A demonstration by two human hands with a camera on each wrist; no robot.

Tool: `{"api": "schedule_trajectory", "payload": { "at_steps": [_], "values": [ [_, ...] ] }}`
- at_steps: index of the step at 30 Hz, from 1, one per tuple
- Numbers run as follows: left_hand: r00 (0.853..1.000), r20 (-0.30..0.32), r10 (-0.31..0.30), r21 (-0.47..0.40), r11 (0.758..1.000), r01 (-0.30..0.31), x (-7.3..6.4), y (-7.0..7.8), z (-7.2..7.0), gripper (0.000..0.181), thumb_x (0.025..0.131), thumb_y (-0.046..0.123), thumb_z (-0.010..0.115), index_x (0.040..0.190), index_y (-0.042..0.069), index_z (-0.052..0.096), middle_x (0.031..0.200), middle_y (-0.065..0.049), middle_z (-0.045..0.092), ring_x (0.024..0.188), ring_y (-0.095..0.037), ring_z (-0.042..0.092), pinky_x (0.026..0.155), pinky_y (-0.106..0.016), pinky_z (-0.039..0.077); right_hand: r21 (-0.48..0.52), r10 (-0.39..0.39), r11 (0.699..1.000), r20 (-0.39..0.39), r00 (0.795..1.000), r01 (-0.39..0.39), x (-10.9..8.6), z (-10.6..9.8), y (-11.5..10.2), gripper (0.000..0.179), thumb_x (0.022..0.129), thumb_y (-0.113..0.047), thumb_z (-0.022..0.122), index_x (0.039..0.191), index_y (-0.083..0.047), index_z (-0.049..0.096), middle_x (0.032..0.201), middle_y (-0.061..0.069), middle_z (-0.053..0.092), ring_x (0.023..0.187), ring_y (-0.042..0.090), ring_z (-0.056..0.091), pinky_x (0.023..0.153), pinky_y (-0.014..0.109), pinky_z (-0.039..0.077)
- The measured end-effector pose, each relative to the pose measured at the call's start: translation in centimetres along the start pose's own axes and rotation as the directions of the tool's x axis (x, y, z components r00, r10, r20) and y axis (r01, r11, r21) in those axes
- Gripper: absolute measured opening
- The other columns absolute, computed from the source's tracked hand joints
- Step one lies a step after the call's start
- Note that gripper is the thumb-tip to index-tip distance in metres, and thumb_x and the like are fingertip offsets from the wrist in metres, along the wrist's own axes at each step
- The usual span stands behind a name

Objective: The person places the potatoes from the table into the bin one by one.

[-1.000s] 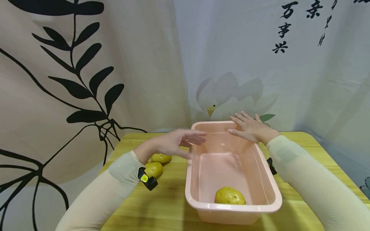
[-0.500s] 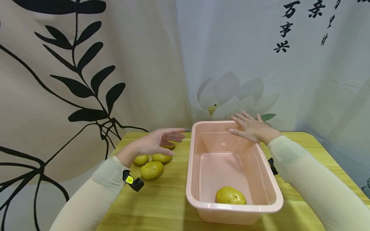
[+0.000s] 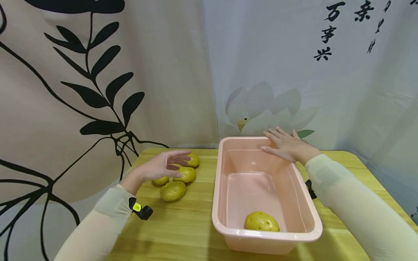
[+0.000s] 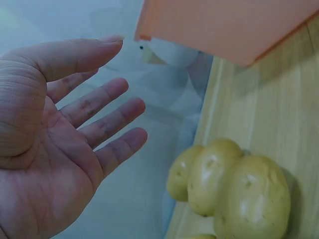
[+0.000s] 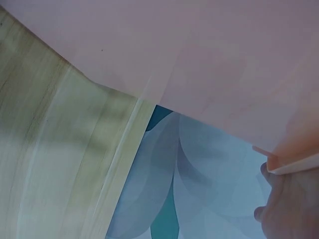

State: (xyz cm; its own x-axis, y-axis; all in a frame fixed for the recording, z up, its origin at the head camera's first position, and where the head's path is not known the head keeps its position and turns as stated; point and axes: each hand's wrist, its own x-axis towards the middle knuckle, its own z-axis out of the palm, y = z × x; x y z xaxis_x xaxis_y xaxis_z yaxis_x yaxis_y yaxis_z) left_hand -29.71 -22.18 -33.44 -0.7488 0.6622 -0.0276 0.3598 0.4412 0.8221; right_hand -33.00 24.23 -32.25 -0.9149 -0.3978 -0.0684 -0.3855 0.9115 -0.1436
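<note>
Over the group of potatoes on the table's left side hovers my left hand (image 3: 158, 168), its fingers spread and nothing in the palm. Below it lie several yellow potatoes, including a front one (image 3: 173, 191), a middle one (image 3: 187, 174) and a back one (image 3: 194, 160). The left wrist view has the hand (image 4: 65, 144) apart from the potatoes (image 4: 254, 199). My right hand (image 3: 287, 146) rests on the far right corner of a pink plastic basin (image 3: 218, 181), fingers extended over the rim. Inside the basin, near its front wall, sits one potato (image 3: 262, 221).
The basin stands on a yellow wood-grain table (image 3: 183, 228), right of the loose potatoes. Behind the table hangs a pale curtain (image 3: 169, 72) printed with dark leaves, a lotus and characters. A black wrist camera (image 3: 140, 209) is strapped to the left wrist.
My left hand has moved left from the basin's left rim to above the loose potatoes, uncovering more of them. The right hand stays on the basin's corner. The view has shifted slightly.
</note>
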Motion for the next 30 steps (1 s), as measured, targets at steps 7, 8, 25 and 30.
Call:
{"api": "schedule_trajectory", "payload": {
  "at_steps": [7, 8, 25, 30],
  "values": [
    [0.999, -0.027, -0.034, 0.037, 0.999, 0.035, -1.0, -2.1, 0.0, 0.077, 0.083, 0.023, 0.077, 0.147, 0.023, 0.036, 0.143, -0.004, 0.048, 0.129, -0.027, 0.046, 0.103, -0.054, 0.037, 0.014, -0.002, 1.0, -0.003, 1.0, 0.002, 0.0, 0.1, 0.1, 0.083, 0.093, -0.071, 0.025, 0.156, -0.018, 0.011, 0.16, 0.013, 0.007, 0.145, 0.038, -0.002, 0.104, 0.072, -0.007],
    [0.999, -0.031, -0.041, 0.046, 0.998, 0.042, -1.2, -2.3, 0.0, 0.078, 0.082, 0.024, 0.078, 0.147, 0.023, 0.037, 0.142, -0.004, 0.048, 0.129, -0.026, 0.046, 0.103, -0.054, 0.037, 0.013, -0.001, 1.0, -0.004, 1.0, 0.001, 0.0, 0.1, 0.1, 0.083, 0.093, -0.071, 0.025, 0.156, -0.018, 0.011, 0.16, 0.013, 0.007, 0.145, 0.038, -0.002, 0.104, 0.072, -0.007],
    [0.982, -0.102, -0.161, 0.133, 0.976, 0.174, -2.6, -6.8, 1.1, 0.082, 0.077, 0.025, 0.082, 0.146, 0.013, 0.039, 0.141, -0.014, 0.047, 0.127, -0.032, 0.043, 0.103, -0.058, 0.034, 0.027, -0.003, 1.0, -0.012, 1.0, 0.004, -0.1, 0.2, 0.2, 0.084, 0.092, -0.072, 0.026, 0.155, -0.017, 0.015, 0.16, 0.015, 0.01, 0.145, 0.039, 0.001, 0.104, 0.072, -0.002],
    [0.983, -0.105, -0.15, 0.2, 0.965, 0.168, -2.8, -8.4, 1.8, 0.085, 0.074, 0.031, 0.084, 0.144, 0.009, 0.042, 0.139, -0.014, 0.049, 0.127, -0.034, 0.044, 0.105, -0.055, 0.034, 0.025, -0.004, 1.0, -0.009, 1.0, 0.004, 0.0, 0.1, 0.1, 0.084, 0.093, -0.072, 0.025, 0.155, -0.017, 0.014, 0.16, 0.015, 0.01, 0.145, 0.039, 0.001, 0.105, 0.072, -0.002]
  ]
}}
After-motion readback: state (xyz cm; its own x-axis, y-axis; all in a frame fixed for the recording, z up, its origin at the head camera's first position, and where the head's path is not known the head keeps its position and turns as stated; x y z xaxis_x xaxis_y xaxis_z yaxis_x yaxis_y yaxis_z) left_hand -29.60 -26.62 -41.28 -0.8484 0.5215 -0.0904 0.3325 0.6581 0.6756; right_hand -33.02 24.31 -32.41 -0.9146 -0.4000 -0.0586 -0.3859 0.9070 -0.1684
